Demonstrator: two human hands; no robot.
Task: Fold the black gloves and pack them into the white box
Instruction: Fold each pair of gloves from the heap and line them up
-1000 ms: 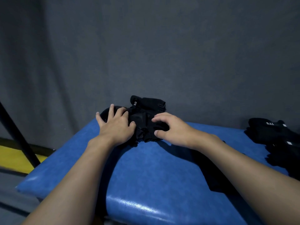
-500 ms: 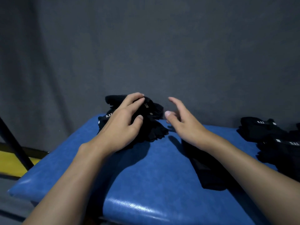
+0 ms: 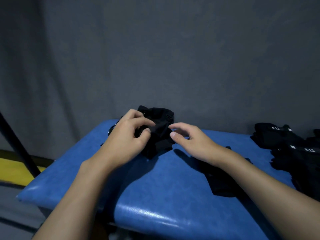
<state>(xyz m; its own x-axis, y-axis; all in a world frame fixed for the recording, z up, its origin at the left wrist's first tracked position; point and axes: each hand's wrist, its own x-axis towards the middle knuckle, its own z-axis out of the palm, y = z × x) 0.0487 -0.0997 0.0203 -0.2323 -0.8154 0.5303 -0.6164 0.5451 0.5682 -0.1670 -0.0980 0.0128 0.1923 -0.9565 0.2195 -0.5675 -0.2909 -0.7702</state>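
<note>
A bunched pair of black gloves (image 3: 160,126) lies at the far edge of the blue padded bench (image 3: 161,189). My left hand (image 3: 127,138) lies over its left side, with thumb and curled fingers pinching the fabric. To the right, my right hand (image 3: 189,140) has loosely bent fingers whose tips reach the bundle's right edge; no grip shows. No white box is in view.
More black gloves with white 5.11 marks are piled at the bench's right end (image 3: 292,149). Another flat black glove (image 3: 223,187) lies under my right forearm. A grey curtain hangs close behind. A black pole (image 3: 17,144) slants at the left, over a yellow floor stripe (image 3: 13,170).
My right hand, lifted and apart half a second ago, has come down to the bundle's right edge. My left hand's fingers have curled into the fabric. The bundle has been turned over.
</note>
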